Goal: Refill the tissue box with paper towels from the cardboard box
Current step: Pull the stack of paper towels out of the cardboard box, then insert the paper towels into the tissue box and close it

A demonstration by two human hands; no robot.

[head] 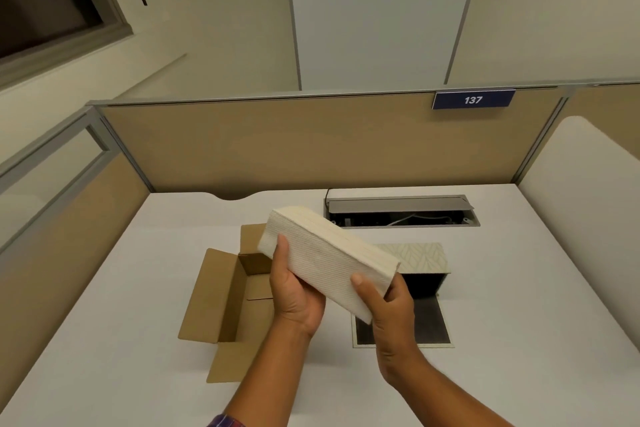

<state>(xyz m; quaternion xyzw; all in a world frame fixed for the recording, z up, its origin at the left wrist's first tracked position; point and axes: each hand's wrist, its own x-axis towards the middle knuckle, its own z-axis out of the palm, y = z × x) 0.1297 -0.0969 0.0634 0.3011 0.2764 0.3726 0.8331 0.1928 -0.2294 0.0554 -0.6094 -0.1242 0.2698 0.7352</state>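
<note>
A thick white stack of paper towels is held up above the desk, tilted with its right end lower. My left hand grips its left end, thumb on top. My right hand grips its right end from below. Beneath and to the left stands the open brown cardboard box, flaps spread, its inside looking bare. Behind the stack on the right lies the tissue box, leaf-patterned, its dark interior open toward me. A flat dark panel with a pale rim lies on the desk in front of it.
The white desk is enclosed by tan partition walls. An open cable tray with a grey lid is set into the desk at the back. A blue sign reading 137 hangs on the partition.
</note>
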